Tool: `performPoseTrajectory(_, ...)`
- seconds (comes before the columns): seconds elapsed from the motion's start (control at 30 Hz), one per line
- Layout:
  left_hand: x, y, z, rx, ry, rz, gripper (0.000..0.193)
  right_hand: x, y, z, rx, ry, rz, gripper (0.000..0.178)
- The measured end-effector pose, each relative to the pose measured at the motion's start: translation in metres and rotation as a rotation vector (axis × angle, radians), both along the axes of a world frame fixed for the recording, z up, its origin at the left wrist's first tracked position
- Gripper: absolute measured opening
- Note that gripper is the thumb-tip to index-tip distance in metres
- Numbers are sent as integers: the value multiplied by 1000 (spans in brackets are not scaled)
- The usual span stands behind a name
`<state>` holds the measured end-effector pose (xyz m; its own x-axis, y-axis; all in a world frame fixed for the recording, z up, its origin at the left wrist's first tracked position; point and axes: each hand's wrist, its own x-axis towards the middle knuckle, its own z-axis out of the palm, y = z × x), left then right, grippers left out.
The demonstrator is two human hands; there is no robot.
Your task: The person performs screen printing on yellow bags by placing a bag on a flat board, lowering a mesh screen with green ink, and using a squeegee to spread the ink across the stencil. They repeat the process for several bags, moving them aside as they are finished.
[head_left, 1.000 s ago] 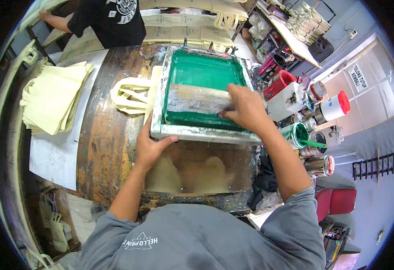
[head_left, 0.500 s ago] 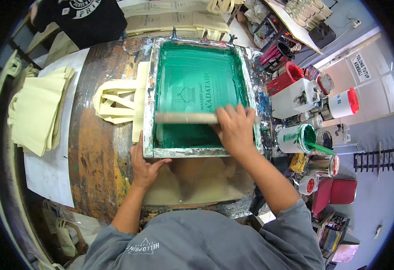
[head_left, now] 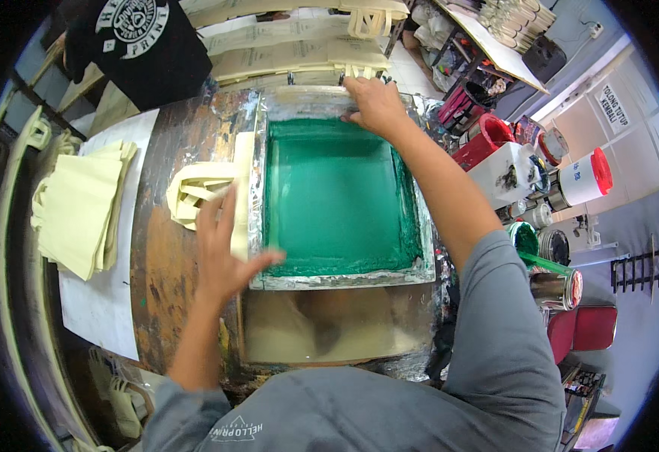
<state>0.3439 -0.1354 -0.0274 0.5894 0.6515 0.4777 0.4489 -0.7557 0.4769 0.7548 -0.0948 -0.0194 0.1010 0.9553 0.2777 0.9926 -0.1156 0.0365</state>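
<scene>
A screen printing frame [head_left: 344,283] lies on the worktable, its mesh [head_left: 337,203] coated all over with green ink. At its far end my right hand [head_left: 378,105] is closed over the pale squeegee [head_left: 303,96], fingers curled over the far side. My left hand [head_left: 222,252], slightly blurred, hovers by the frame's left side with thumb and fingers spread, holding nothing. Just beyond it, a cream tote bag [head_left: 240,169] sticks out from under the frame with its handles [head_left: 194,181] to the left. The rest of the bag is hidden beneath the screen.
A stack of cream bags [head_left: 81,207] sits on white paper [head_left: 103,305] at the left. Ink tubs crowd the right, including a green one [head_left: 524,238] and a red one [head_left: 488,135]. A person in black [head_left: 137,53] stands far left. More bags [head_left: 284,60] line racks behind.
My right hand and the squeegee have gone from the near part of the screen to its far end. Green now covers the design on the mesh. My left hand has come off the frame's near-left corner.
</scene>
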Motion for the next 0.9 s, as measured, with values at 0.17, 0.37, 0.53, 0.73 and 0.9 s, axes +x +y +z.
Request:
performPoseTrajectory(0.17,165,133,14,370,106,-65,100,-10,2,-23,49,-72,-11,58)
performPoseTrajectory(0.37,204,174,-35,483,243,3,89,-11,-10,-27,42,-102,2,54)
performPoseTrajectory(0.53,177,138,-38,495,246,20,85,-29,-41,-32,80,-74,84,55)
performPoseTrajectory(0.73,144,90,-44,497,216,-19,86,-65,-98,-27,27,-34,65,53)
performPoseTrajectory(0.9,92,16,-34,399,251,-56,79,-121,-171,-17,0,3,58,53)
